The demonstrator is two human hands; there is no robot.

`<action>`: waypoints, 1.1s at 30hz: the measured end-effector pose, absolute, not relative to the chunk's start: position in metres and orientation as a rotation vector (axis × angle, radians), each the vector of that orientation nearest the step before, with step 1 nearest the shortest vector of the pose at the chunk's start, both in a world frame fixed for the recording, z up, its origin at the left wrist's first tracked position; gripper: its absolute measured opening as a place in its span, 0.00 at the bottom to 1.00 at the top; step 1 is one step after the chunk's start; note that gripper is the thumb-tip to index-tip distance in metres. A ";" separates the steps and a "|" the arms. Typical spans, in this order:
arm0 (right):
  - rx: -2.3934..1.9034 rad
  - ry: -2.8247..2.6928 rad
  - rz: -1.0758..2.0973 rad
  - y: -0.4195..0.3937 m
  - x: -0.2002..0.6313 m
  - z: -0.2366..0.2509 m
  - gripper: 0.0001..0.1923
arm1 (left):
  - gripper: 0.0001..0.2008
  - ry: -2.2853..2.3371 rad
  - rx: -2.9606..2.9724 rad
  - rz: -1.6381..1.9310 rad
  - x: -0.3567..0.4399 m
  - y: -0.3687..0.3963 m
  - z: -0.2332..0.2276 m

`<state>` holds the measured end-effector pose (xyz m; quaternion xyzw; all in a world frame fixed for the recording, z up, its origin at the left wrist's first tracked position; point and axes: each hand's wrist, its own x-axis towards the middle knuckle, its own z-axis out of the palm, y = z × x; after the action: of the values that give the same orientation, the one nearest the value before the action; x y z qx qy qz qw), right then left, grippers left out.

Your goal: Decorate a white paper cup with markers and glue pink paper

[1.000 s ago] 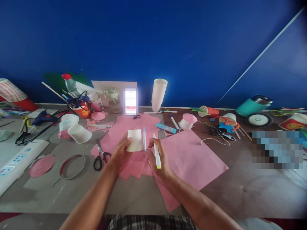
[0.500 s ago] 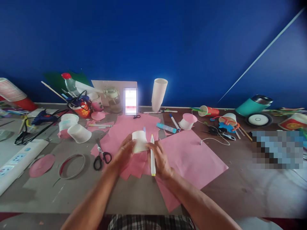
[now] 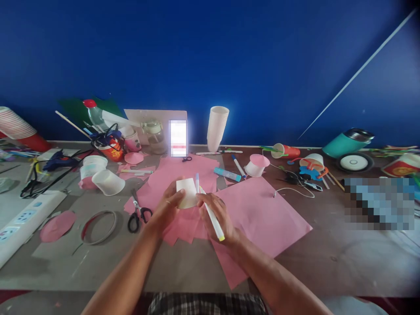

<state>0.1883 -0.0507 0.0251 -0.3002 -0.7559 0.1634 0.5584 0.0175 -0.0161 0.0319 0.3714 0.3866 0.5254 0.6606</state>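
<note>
Head view, noted: left hand (image 3: 164, 210) gripped white paper cup (image 3: 187, 192) above pink paper (image 3: 262, 214) on surface (image 3: 328, 262). Right hand (image 3: 219, 216) pinched marker (image 3: 212, 216), fingertips touching cup. Judged cup light, thin-walled, crushable; hold gently by sides.

I'm looking at a craft workspace, a hobby or classroom making table rather than a kitchen or office. The grey surface (image 3: 183, 267) across the lower frame is strewn with pink paper sheets (image 3: 262, 214), black-handled scissors (image 3: 138, 214) left of centre, and markers (image 3: 238, 166) near the middle. A stack of paper cups (image 3: 216, 127) stands at centre back, with loose cups (image 3: 107, 182) at left. A glue gun (image 3: 59, 160) and power strip (image 3: 22, 218) lie far left. A plain deep-blue wall (image 3: 210, 57) fills the upper frame.
</note>
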 end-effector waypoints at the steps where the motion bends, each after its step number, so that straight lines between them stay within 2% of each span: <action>1: -0.692 -1.746 0.438 -0.052 0.189 0.027 0.19 | 0.31 0.880 0.848 1.194 0.017 -0.016 0.031; 8: -0.855 -1.469 0.859 -0.056 0.187 0.023 0.15 | 0.30 0.873 0.875 1.198 0.015 -0.015 0.029; 12: -0.881 -1.377 0.975 -0.055 0.185 0.017 0.14 | 0.30 0.875 0.866 1.202 0.016 -0.015 0.030; 25: -0.887 -1.427 0.925 -0.054 0.182 0.019 0.09 | 0.32 0.903 0.881 1.184 0.017 -0.016 0.031; 33: -0.975 -1.336 0.880 -0.053 0.182 0.020 0.13 | 0.34 0.872 0.855 1.185 0.019 -0.016 0.033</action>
<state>0.1825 -0.0531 0.0203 -0.4193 -0.5746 0.3784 0.5923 0.0190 -0.0161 0.0325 0.3778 0.3854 0.5236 0.6592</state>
